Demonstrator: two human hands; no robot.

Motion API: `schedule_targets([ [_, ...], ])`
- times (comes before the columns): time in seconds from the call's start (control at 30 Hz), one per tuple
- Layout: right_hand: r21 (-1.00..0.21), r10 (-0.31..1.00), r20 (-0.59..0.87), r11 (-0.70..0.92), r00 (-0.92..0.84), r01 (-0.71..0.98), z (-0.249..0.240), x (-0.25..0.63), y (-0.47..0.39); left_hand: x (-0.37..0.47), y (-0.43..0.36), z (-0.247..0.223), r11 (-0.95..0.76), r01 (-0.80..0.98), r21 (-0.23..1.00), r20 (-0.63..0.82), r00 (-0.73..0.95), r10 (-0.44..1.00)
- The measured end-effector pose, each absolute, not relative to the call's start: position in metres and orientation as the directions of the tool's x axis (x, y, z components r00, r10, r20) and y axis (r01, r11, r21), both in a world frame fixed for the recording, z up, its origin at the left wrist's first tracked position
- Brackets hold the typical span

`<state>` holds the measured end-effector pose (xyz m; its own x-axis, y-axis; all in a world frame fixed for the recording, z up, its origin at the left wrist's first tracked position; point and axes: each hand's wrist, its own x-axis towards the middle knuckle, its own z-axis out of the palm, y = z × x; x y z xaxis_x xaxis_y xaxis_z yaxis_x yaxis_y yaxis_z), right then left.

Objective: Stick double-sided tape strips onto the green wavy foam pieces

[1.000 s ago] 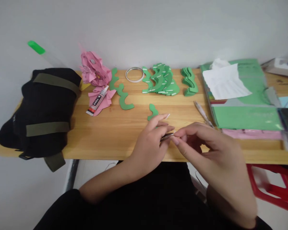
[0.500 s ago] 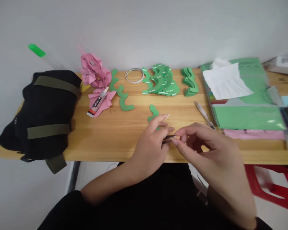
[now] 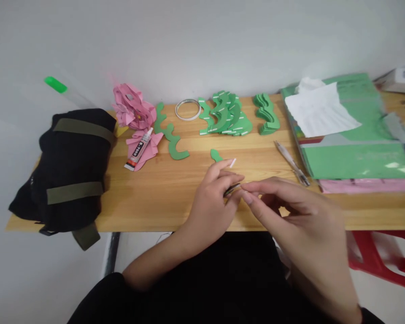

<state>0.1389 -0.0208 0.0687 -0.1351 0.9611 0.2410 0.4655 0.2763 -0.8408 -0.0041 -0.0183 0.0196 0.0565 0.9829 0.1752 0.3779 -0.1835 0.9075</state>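
A small dark strip (image 3: 232, 189) is pinched between the left hand (image 3: 211, 207) and the right hand's (image 3: 290, 216) fingertips above the wooden table's (image 3: 148, 193) front edge, near a green paper cutout (image 3: 216, 155).

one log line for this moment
left hand: pinching green paper piece | right hand: fingertips at same spot | glue tube: on table

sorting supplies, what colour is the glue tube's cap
White, on the black-labelled glue tube; head view.
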Motion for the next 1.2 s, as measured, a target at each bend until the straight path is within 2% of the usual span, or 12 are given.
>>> schedule_targets([
  [0.37,-0.855,0.965,0.227,0.262,-0.131,0.449,0.064,0.14,-0.016,-0.003,-0.019,0.015,-0.315,0.461,0.83,0.317,0.074,0.945],
  [0.53,-0.822,0.937,0.306,0.35,-0.171,0.448,0.065,0.138,-0.015,-0.004,-0.02,0.015,-0.338,0.439,0.832,0.346,0.065,0.936],
  [0.67,-0.73,0.899,0.394,0.432,-0.19,0.529,0.066,0.136,-0.018,-0.005,-0.02,0.02,-0.291,0.393,0.873,0.288,0.067,0.955],
  [0.83,-0.518,0.776,0.537,0.612,-0.33,0.597,0.068,0.135,-0.021,-0.007,-0.021,0.027,-0.223,0.283,0.933,0.218,0.05,0.975],
  [0.97,-0.386,0.689,0.6,0.694,-0.406,0.608,0.068,0.137,-0.022,-0.006,-0.021,0.031,-0.181,0.185,0.966,0.175,0.048,0.983],
  [1.2,-0.357,0.705,0.561,0.679,-0.434,0.641,0.072,0.134,-0.028,-0.003,-0.017,0.03,-0.122,0.116,0.986,0.124,-0.017,0.992],
])
